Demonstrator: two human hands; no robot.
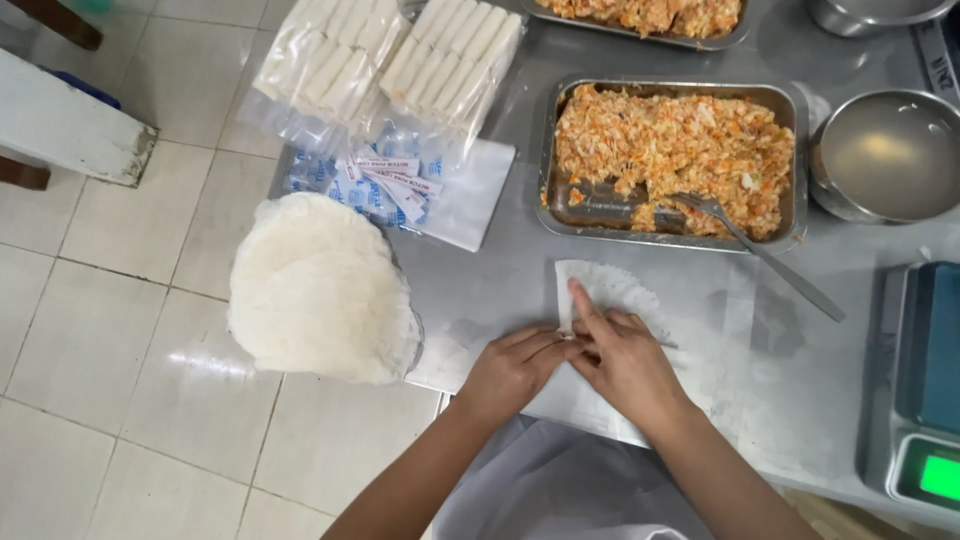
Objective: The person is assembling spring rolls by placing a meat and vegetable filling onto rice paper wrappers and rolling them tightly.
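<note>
Both my hands meet on the steel desk (500,290), left hand (512,368) and right hand (625,362) with fingers closed pinching the near edge of a thin wrapper (612,292), which extends away toward the filling tray (672,165).

The table (500,290) is showing dull brushed metal, the tray (790,100) and bowl (885,155) glossier steel. The wrappers (315,285) are looking thin, matt, lacy. The bags (390,60) are gleaming as clear plastic; the floor tiles (100,330) are shining.
</note>
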